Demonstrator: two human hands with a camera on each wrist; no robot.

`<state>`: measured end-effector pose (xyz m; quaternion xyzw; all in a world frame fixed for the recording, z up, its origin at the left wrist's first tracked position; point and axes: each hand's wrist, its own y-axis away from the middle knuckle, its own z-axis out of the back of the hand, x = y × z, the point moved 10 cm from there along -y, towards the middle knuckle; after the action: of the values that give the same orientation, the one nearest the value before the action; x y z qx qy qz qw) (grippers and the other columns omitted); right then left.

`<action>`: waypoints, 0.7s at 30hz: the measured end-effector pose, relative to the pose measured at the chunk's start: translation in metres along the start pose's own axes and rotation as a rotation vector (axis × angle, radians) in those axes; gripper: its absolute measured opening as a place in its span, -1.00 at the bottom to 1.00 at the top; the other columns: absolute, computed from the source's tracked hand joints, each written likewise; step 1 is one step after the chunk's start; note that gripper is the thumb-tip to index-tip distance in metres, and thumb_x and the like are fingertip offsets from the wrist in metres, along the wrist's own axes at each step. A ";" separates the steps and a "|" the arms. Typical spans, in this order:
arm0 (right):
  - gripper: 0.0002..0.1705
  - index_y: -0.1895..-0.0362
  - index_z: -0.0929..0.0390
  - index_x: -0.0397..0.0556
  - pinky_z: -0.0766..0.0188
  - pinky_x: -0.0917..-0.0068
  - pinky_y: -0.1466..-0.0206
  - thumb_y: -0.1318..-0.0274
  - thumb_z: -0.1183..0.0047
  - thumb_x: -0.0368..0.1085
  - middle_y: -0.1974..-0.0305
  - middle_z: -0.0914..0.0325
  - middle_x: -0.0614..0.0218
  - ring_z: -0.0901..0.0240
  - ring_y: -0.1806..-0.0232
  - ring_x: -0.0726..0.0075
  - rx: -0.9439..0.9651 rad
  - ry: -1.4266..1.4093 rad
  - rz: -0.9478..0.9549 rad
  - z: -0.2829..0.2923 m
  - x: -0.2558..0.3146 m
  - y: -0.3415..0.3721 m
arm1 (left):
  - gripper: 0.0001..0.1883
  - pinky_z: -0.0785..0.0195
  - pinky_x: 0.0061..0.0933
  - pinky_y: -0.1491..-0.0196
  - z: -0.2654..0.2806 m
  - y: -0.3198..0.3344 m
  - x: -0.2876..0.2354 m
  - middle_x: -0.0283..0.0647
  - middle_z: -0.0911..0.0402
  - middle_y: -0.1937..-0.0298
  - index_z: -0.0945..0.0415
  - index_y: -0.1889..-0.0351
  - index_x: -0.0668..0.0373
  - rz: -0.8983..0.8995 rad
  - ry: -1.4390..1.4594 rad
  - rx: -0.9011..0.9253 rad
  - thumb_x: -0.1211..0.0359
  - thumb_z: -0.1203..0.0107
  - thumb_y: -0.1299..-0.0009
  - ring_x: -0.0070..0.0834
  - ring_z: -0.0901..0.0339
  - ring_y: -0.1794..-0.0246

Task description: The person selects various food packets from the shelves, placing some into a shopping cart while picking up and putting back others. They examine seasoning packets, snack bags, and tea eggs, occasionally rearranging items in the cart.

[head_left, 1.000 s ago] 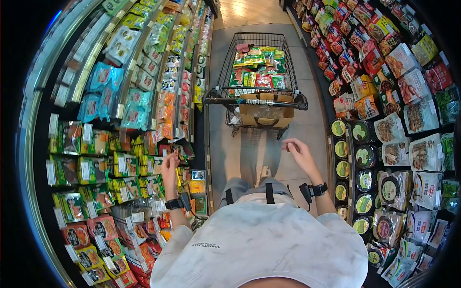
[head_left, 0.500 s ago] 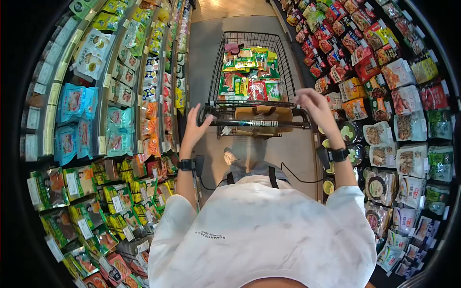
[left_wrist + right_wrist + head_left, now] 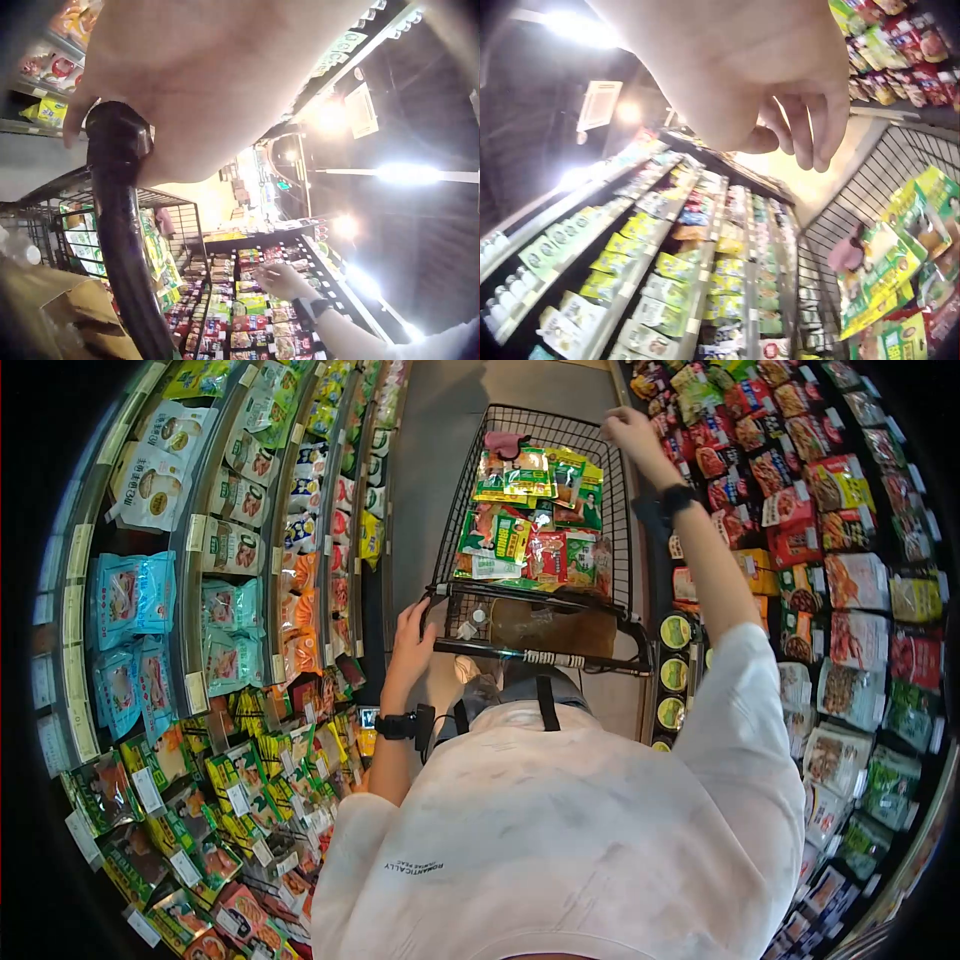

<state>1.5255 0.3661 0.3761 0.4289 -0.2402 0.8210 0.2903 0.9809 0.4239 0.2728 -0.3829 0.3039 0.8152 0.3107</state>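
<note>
The shopping cart (image 3: 628, 560) stands in front of me, its black handle bar (image 3: 480, 651) crosswise before my body. My left hand (image 3: 409, 650) holds the handle's left corner; in the left wrist view the palm (image 3: 195, 82) lies against the dark handle end (image 3: 116, 142). My right hand (image 3: 632, 435) is stretched forward above the far right part of the cart, fingers loosely bent and nothing in them. Below it in the right wrist view lie green and yellow food packets (image 3: 881, 274) and a small pink item (image 3: 846, 253) in the basket.
Shelves of bagged food (image 3: 235, 630) line the aisle on the left, with blue packets (image 3: 135, 600) near. On the right stand racks of red packets (image 3: 790, 540) and round green-lidded tubs (image 3: 674, 672). A brown cardboard box (image 3: 75, 315) sits below the handle.
My left hand has come onto the handle's corner. My right hand has moved forward, from near the handle to over the cart's far right side. The cart is now closer to my body.
</note>
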 end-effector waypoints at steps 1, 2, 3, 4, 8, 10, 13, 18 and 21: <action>-0.65 0.14 -0.62 -0.22 -0.56 0.39 0.22 -0.23 -0.01 -0.18 0.36 -0.69 0.16 -0.66 0.32 0.35 0.071 0.056 -0.090 -0.030 -0.030 -0.006 | -0.52 -0.06 -0.16 -0.45 0.001 0.000 -0.002 -0.01 -0.21 -0.42 -0.27 -0.43 0.09 0.028 0.000 -0.012 0.32 0.09 -0.55 -0.06 -0.16 -0.47; -0.65 0.21 -0.64 -0.23 -0.56 0.36 0.24 -0.19 -0.02 -0.17 0.42 -0.68 0.13 -0.67 0.33 0.32 0.139 0.113 -0.179 -0.062 -0.060 -0.010 | -0.53 -0.05 -0.15 -0.45 0.002 -0.001 -0.004 -0.01 -0.20 -0.43 -0.29 -0.42 0.07 0.053 -0.008 -0.032 0.33 0.09 -0.54 -0.06 -0.16 -0.47; -0.63 0.20 -0.64 -0.26 -0.56 0.34 0.24 -0.13 -0.08 -0.15 0.39 -0.69 0.09 -0.67 0.32 0.29 0.221 0.262 -0.235 -0.103 -0.123 -0.009 | -0.53 -0.05 -0.13 -0.45 0.002 0.002 -0.005 -0.02 -0.19 -0.43 -0.30 -0.41 0.05 0.078 -0.015 -0.052 0.34 0.10 -0.54 -0.06 -0.15 -0.48; -0.59 0.19 -0.63 -0.28 -0.55 0.33 0.24 -0.06 -0.14 -0.14 0.36 -0.69 0.04 -0.66 0.32 0.25 0.303 0.413 -0.287 -0.138 -0.172 -0.013 | -0.54 -0.05 -0.12 -0.45 0.002 0.002 -0.006 -0.02 -0.19 -0.44 -0.31 -0.41 0.04 0.102 -0.023 -0.072 0.35 0.11 -0.54 -0.05 -0.15 -0.48; -0.63 0.15 -0.64 -0.20 -0.53 -0.02 0.00 -0.01 -0.14 -0.20 0.14 -0.63 -0.21 -0.60 0.09 -0.25 0.637 0.684 -0.200 -0.231 -0.240 0.070 | -0.57 -0.09 -0.15 -0.42 0.008 0.004 -0.026 0.00 -0.18 -0.45 -0.39 -0.36 0.06 0.139 -0.051 -0.172 0.46 0.13 -0.53 -0.02 -0.17 -0.46; -0.55 -0.08 -0.55 -0.01 -0.52 -0.03 -0.05 -0.07 -0.07 -0.20 0.06 -0.60 -0.20 -0.57 -0.01 -0.27 0.624 0.536 -0.282 -0.247 -0.255 0.097 | -0.58 -0.10 -0.17 -0.41 0.010 0.001 -0.033 -0.02 -0.20 -0.43 -0.43 -0.33 0.08 0.149 -0.059 -0.196 0.48 0.13 -0.53 -0.05 -0.19 -0.44; -0.49 -0.20 -0.46 0.13 -0.53 -0.08 0.00 -0.12 -0.06 -0.13 0.03 -0.58 -0.13 -0.55 0.01 -0.33 0.579 0.730 -0.269 -0.245 -0.241 0.120 | -0.61 -0.11 -0.19 -0.41 0.010 -0.001 -0.031 -0.03 -0.23 -0.41 -0.45 -0.31 0.09 0.187 -0.040 -0.208 0.46 0.11 -0.54 -0.07 -0.21 -0.43; -0.48 -0.20 -0.44 0.21 -0.54 -0.09 0.02 -0.15 -0.09 -0.03 0.01 -0.55 -0.10 -0.54 -0.02 -0.28 0.603 0.650 -0.368 -0.242 -0.240 0.110 | -0.62 -0.12 -0.22 -0.40 0.013 -0.004 -0.034 -0.04 -0.27 -0.39 -0.46 -0.30 0.09 0.210 -0.023 -0.222 0.45 0.09 -0.54 -0.10 -0.25 -0.41; -0.41 -0.29 -0.37 0.22 -0.57 -0.10 0.12 -0.19 -0.06 0.01 0.09 -0.57 -0.13 -0.58 0.11 -0.29 0.698 0.729 -0.204 -0.253 -0.254 0.118 | -0.63 -0.13 -0.24 -0.39 0.011 -0.003 -0.034 -0.06 -0.31 -0.36 -0.47 -0.28 0.10 0.228 -0.016 -0.226 0.44 0.07 -0.53 -0.12 -0.28 -0.39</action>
<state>1.4199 0.3756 0.0137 0.2075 0.2079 0.9159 0.2736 0.9958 0.4247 0.3054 -0.3721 0.2493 0.8770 0.1736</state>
